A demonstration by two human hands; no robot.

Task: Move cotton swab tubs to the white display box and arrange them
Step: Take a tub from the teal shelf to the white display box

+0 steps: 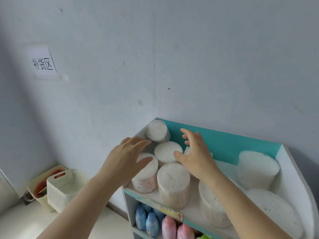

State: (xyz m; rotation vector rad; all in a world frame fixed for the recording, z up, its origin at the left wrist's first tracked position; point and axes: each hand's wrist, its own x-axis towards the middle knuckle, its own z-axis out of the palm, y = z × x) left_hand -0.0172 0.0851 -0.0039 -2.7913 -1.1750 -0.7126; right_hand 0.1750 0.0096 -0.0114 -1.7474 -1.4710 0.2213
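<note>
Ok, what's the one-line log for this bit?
left hand: open over round white cotton swab tubs | right hand: open above them | tubs: in white display box

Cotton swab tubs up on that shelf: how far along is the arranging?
Done: several round clear tubs of white cotton swabs stand in the white display box with teal back wall. In hand: nothing gripped; the left hand and right hand spread open over the left cluster. Left, likely: straightening the tilted back-left tub and tidying the spaced-out right-side tubs.
</note>
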